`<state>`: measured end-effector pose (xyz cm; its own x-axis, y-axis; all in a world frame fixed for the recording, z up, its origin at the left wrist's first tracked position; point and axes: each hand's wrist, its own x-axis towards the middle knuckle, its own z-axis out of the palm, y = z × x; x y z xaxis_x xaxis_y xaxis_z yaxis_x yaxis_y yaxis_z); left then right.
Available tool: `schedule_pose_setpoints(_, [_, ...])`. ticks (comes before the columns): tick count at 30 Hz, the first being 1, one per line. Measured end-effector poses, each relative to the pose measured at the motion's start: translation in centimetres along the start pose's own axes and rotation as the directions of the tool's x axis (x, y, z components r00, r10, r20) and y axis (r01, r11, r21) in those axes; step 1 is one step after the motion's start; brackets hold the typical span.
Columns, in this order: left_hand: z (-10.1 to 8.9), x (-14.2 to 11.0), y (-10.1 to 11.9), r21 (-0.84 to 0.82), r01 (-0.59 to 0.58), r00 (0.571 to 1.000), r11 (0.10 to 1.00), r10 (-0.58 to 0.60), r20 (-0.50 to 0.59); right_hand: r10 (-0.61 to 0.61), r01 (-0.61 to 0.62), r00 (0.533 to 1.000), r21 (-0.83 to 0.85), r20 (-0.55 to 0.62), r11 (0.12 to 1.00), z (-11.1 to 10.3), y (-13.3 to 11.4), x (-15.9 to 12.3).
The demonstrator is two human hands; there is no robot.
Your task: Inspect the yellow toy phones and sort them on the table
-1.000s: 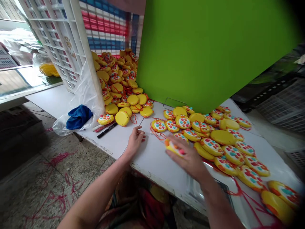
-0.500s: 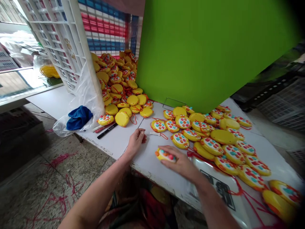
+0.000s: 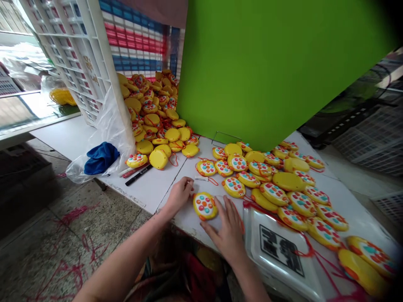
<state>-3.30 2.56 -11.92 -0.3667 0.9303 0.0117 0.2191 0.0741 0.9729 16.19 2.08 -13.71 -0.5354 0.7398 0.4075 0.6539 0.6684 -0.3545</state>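
A yellow oval toy (image 3: 205, 206) with a white face and coloured buttons lies face up on the white table between my hands. My right hand (image 3: 227, 228) is just right of it, fingers spread, the fingertips close to or touching its orange end. At the toy's upper left, my left hand (image 3: 180, 195) rests with its fingers curled together; whatever may be in them is hidden. Just beyond it lies a small white piece (image 3: 201, 178) with a red cord loop. Many similar toys (image 3: 233, 186) are spread out to the right.
A white plastic crate (image 3: 103, 67) on its side spills a heap of toys (image 3: 157, 109). A large green panel (image 3: 270, 71) stands behind. Near the left edge are a blue cloth (image 3: 102, 158) and a black marker (image 3: 138, 175). A clear-lidded box (image 3: 283, 251) is at right.
My right hand has laid the toy down and opened beside it, and the toy now shows its buttons upward. My left hand stays curled in nearly the same place.
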Motion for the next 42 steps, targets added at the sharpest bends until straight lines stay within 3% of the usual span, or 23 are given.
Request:
schedule_pose_setpoints(4, [0.8,-2.0,1.6,0.232,-0.129,0.991,0.964,0.117,0.064,0.053,-0.059,0.997,0.109,0.059,0.992,-0.3,0.0,0.8])
schedule_pose_setpoints(7, [0.8,-2.7,1.9,0.166,-0.058,0.991,0.984,0.036,0.132,0.124,-0.13,0.991,0.352,0.041,0.927,-0.9,-0.5,1.5])
schedule_pose_setpoints(9, [0.5,-2.9,1.7,-0.039,0.08,0.954,0.996,-0.065,0.292,0.217,-0.196,0.976,0.552,0.027,0.81,-1.1,-0.9,1.6])
schedule_pose_setpoints(11, [0.3,-3.1,1.4,-0.226,0.218,0.904,0.949,-0.109,0.414,0.314,-0.283,0.945,0.722,0.096,0.631,-1.0,-1.2,1.5])
schedule_pose_setpoints(14, [0.2,-3.6,1.2,-0.365,0.266,0.914,0.892,-0.113,0.39,0.389,-0.434,0.875,0.823,0.289,0.366,-0.8,-1.6,1.2])
schedule_pose_setpoints(17, [0.1,-4.3,1.3,-0.463,0.303,0.898,0.833,-0.087,0.431,0.401,-0.494,0.837,0.828,0.371,0.265,-1.0,-2.1,0.9])
schedule_pose_setpoints(19, [0.1,-4.6,1.4,-0.472,0.321,0.866,0.821,-0.053,0.497,0.4,-0.501,0.833,0.828,0.383,0.251,-1.2,-2.4,0.8])
schedule_pose_setpoints(22, [0.0,-4.8,1.5,-0.386,0.262,0.847,0.884,-0.019,0.531,0.406,-0.506,0.83,0.824,0.383,0.256,-1.5,-2.8,1.0])
schedule_pose_setpoints(28, [0.3,-5.2,1.7,-0.291,0.188,0.858,0.938,-0.013,0.513,0.376,-0.506,0.842,0.809,0.387,0.3,-1.5,-2.8,1.1])
schedule_pose_setpoints(33, [0.4,-5.4,1.7,-0.308,0.11,0.865,0.945,0.061,0.498,0.372,-0.502,0.842,0.822,0.391,0.27,-1.8,-2.9,0.9])
schedule_pose_setpoints(37, [0.3,-5.5,1.6,-0.261,0.116,0.866,0.959,0.031,0.5,0.418,-0.52,0.821,0.811,0.388,0.269,-2.1,-3.5,1.2])
schedule_pose_setpoints(40, [0.1,-5.6,1.6,-0.266,-0.003,0.879,0.964,0.129,0.458,0.473,-0.552,0.794,0.78,0.383,0.295,-2.1,-3.8,1.4])
schedule_pose_setpoints(42, [0.0,-5.7,1.6,-0.278,-0.033,0.862,0.96,0.169,0.479,0.483,-0.553,0.791,0.778,0.377,0.298,-2.0,-3.6,1.5])
